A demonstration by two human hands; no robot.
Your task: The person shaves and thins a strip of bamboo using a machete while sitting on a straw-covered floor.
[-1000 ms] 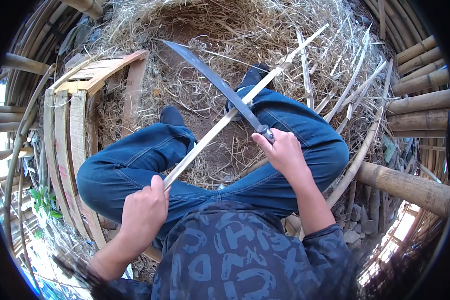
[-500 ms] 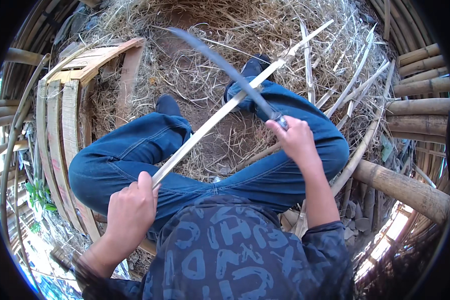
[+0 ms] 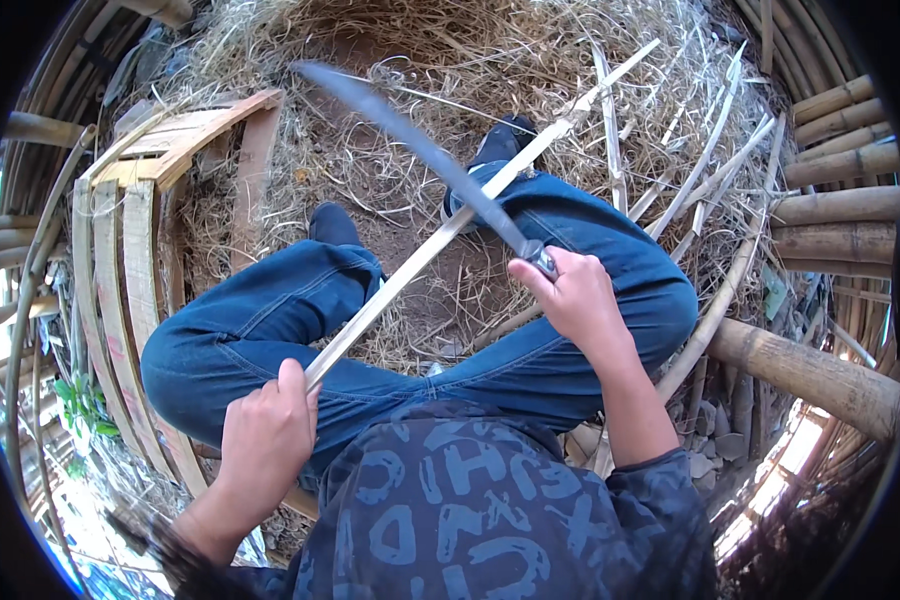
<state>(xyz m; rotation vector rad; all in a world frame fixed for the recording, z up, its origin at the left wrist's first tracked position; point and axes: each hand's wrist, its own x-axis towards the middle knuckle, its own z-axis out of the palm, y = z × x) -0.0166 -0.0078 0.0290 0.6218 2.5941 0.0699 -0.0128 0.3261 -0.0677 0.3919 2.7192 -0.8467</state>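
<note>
A long pale bamboo strip (image 3: 400, 278) slants from my lap up to the far right, crossing above my bent right leg. Its near end sits in my closed left hand (image 3: 268, 420), thumb along the top. My right hand (image 3: 572, 292) is wrapped round the handle of a machete (image 3: 410, 142). The long grey blade points to the far left and crosses over the strip near its middle; whether it touches cannot be told. The blade's outer part is slightly blurred. Palm and most fingers of both hands hide what they grip.
A slatted wooden crate (image 3: 120, 250) stands at the left. Several split bamboo pieces (image 3: 715, 150) lie on straw at the right. A thick bamboo pole (image 3: 805, 378) juts in near my right side. Straw and shavings (image 3: 450, 40) cover the ground ahead, and bamboo walls (image 3: 840, 210) rise around.
My right hand has drawn the machete left and slightly toward me, so the blade crosses the strip a little lower. My left hand and the strip have barely shifted.
</note>
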